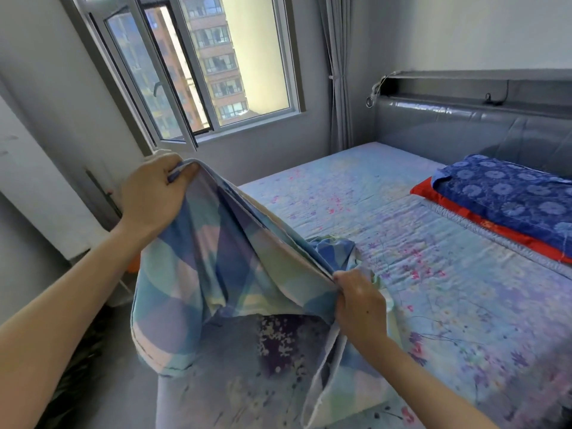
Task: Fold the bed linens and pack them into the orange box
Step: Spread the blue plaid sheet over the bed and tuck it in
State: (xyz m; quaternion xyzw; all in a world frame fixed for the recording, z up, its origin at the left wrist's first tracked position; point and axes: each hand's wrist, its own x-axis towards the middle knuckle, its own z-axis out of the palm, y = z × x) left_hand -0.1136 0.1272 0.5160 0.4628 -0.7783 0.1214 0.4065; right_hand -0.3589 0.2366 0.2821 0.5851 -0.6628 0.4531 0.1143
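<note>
The person stands at the bed's near corner, holding a checked sheet (216,267) in pale blue, lilac and green up off the mattress. The left hand (151,193), raised at about ten o'clock from the frame's centre, has its fingers curled tight round a bunched corner of the sheet. The right hand (360,300), lower at about five o'clock, pinches the sheet's edge between thumb and curled fingers. Between the two hands the edge runs taut on a slant, and the rest of the cloth sags below it in a loose pouch, its lower folds lying on the bed (448,289) with the floral cover.

At three o'clock, near the grey padded headboard (464,131), a blue flowered cloth (507,196) lies flat on top of a red cloth (495,226) — both well apart from the hands. A window (216,63) with one pane swung inward fills twelve o'clock, with a grey curtain (339,72) just to its right. At nine o'clock from the sheet a sliver of orange (133,265) peeks out behind the cloth — what it belongs to cannot be told.
</note>
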